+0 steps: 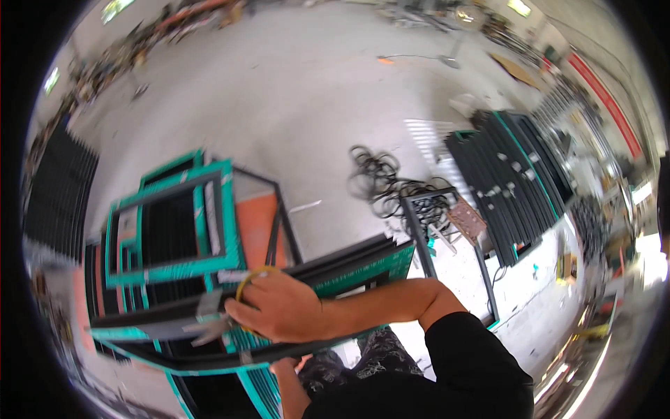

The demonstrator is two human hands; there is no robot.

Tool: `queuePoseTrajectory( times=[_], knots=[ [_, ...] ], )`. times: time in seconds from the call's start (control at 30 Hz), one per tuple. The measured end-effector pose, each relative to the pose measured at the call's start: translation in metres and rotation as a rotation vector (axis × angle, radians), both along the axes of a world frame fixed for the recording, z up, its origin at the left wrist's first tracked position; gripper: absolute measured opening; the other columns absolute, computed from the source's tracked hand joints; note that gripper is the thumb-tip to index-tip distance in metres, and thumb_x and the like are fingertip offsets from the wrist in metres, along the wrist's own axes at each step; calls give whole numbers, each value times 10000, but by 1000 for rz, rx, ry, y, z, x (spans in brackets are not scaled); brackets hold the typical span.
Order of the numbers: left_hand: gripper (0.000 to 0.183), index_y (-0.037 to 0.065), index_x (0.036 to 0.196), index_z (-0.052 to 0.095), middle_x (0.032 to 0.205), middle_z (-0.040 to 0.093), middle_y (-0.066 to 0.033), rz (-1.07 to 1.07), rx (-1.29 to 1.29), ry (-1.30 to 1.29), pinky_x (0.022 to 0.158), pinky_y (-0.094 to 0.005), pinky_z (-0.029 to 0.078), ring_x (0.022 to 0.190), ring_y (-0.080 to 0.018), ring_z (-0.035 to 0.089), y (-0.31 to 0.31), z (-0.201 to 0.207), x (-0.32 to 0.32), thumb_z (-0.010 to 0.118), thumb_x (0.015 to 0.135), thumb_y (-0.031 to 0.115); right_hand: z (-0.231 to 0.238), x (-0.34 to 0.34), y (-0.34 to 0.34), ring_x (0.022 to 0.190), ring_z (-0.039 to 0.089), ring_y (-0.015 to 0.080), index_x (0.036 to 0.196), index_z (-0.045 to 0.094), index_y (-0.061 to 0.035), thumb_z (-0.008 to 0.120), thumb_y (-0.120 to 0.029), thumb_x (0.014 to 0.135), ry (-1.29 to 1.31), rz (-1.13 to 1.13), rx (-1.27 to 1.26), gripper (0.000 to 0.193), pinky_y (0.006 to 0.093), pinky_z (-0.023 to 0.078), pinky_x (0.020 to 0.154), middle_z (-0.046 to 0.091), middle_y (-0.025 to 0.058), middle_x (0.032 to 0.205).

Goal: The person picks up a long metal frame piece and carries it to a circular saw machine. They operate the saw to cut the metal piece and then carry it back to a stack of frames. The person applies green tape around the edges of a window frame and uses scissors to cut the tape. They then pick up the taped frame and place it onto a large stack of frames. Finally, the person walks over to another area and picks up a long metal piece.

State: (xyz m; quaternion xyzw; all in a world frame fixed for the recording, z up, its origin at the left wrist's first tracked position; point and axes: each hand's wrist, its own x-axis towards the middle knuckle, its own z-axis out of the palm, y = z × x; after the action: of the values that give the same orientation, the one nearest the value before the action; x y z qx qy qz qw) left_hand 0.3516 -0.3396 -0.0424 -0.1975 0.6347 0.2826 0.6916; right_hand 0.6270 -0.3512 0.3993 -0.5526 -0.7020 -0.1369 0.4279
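My right hand [283, 307] reaches across from the right, fingers curled round a yellow ring [241, 288] that looks like a roll of tape. It is over a stack of long dark frames [174, 307] with green film on their faces. Beside its fingertips are a clear shiny strip [209, 304] and a pale, forked shape [208, 331], too blurred to name. My left hand [283, 366] is low, close to my legs and at the near edge of the frames. Its fingers are hidden under the frames and my right arm.
Smaller green-edged rectangular frames [230, 209] stand just beyond the stack, near an orange panel [257, 227]. Black coiled strips [391, 185] lie on the grey floor [300, 91]. Bundled dark profiles [513, 181] are at right, a dark stack [59, 195] at far left.
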Motion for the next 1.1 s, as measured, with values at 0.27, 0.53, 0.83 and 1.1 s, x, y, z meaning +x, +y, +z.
queuePoseTrajectory(
  times=[0.27, 0.53, 0.83, 1.1],
  knots=[
    [463, 190, 1186, 584, 1183, 600, -7, -659, 317, 57, 1052, -475, 399, 1137, -248, 544, -29, 17, 192, 353, 951, 515, 9, 158, -215, 687, 587, 212, 1052, 645, -124, 751, -187, 692, 37, -291, 126, 380, 324, 486, 618, 555, 15, 748],
    [365, 229, 992, 662, 946, 686, 29, -904, 835, -168, 939, -490, 512, 940, -216, 646, -40, 44, 375, 441, 929, 512, 63, 307, -358, 667, 589, 230, 1033, 655, -57, 731, -136, 522, -94, -570, 199, 522, 362, 510, 589, 574, 54, 769],
    [475, 217, 1098, 719, 1076, 732, -19, -716, 530, -834, 883, -505, 542, 958, -272, 685, -55, 168, 620, 503, 885, 582, 62, 388, -442, 577, 544, 226, 957, 607, -34, 851, -136, 582, -192, -1026, 292, 459, 345, 428, 512, 678, 93, 846],
    [684, 102, 1416, 479, 1376, 555, -138, -870, 746, -1212, 1089, -477, 395, 1246, -335, 529, -87, 345, 798, 369, 982, 619, 79, 431, -506, 811, 586, 139, 1102, 570, -22, 799, -67, 786, 10, -1445, 742, 393, 278, 495, 727, 616, 72, 962]
  ],
)
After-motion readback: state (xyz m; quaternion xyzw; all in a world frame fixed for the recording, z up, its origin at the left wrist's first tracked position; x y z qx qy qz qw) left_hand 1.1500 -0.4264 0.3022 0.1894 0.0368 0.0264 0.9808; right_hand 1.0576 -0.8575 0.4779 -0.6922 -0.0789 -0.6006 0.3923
